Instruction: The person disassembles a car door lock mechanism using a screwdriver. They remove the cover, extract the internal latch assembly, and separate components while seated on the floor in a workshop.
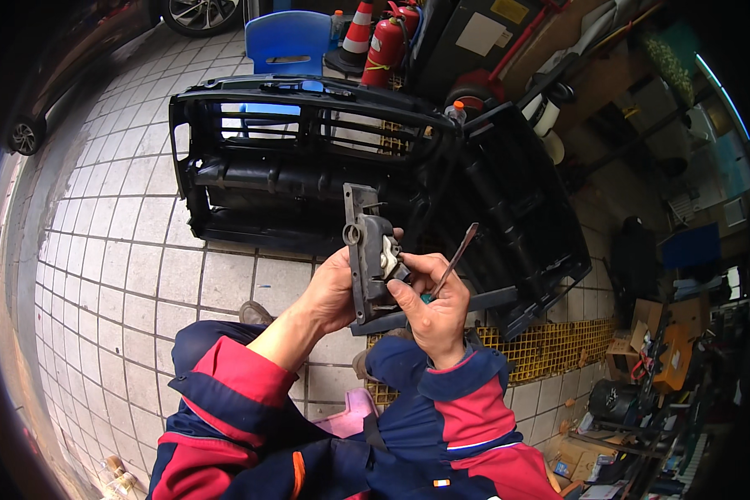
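Observation:
My left hand (328, 293) is closed around the edge of a long dark grey plastic housing (363, 275), held upright in front of me. A round ring (352, 234) stands out from the housing's left side, and a white plastic piece (387, 257) sits on its right side. In my right hand (440, 315) is a screwdriver (460, 255) with a rusty blade pointing up and right; a bit of green handle shows among the fingers. The right thumb and index finger also press at the housing beside the white piece. Some left fingers are hidden behind the housing.
A large black car bumper (308, 175) lies on the tiled floor just ahead. Behind it stand a blue chair (285, 37), a traffic cone (358, 33) and red fire extinguishers (383, 50). Yellow floor grating (550, 350) runs to the right, toward cardboard boxes (683, 321).

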Demonstrator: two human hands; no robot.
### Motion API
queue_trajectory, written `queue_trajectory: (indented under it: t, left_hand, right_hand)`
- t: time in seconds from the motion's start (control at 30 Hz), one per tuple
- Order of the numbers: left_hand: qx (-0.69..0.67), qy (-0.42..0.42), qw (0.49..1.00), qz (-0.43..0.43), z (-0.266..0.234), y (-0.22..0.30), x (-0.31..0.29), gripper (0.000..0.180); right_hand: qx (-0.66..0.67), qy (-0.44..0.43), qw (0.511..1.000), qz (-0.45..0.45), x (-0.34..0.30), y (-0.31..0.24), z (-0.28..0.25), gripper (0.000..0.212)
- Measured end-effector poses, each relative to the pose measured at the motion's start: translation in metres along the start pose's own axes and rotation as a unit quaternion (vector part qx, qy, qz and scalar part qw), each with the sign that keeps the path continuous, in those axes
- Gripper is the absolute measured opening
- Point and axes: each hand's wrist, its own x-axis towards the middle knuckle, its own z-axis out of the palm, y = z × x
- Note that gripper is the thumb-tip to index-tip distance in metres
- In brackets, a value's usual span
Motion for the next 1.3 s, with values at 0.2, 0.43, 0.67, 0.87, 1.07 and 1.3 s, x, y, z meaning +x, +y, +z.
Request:
queue_trajectory:
  t: [0.2,0.43,0.67,0.87,1.07,1.3]
  left_hand:
    - [0.007,-0.013,1.0,0.013,-0.002,0.0,-0.002,0.061]
    - [0.039,-0.011,0.998,0.042,-0.011,-0.003,0.002,0.06]
    - [0.145,0.057,0.988,0.02,-0.001,-0.008,0.008,0.04]
    - [-0.005,-0.111,0.993,-0.028,0.016,-0.007,-0.005,0.051]
    - [0.005,-0.121,0.991,-0.055,0.022,-0.024,-0.02,0.045]
    - [-0.043,-0.154,0.984,-0.082,0.02,-0.03,-0.035,0.046]
  right_hand:
    - [0.021,-0.005,1.0,0.013,-0.002,0.001,0.001,0.032]
    - [0.08,0.011,0.995,0.051,-0.003,0.005,0.003,0.03]
    - [0.037,0.057,0.996,0.062,0.006,-0.002,-0.016,0.026]
    - [0.054,0.107,0.986,0.118,-0.035,-0.037,-0.032,0.03]
    - [0.079,0.126,0.983,0.111,-0.07,-0.059,-0.034,0.033]
    - [0.027,0.109,0.989,0.101,-0.096,-0.075,-0.03,0.035]
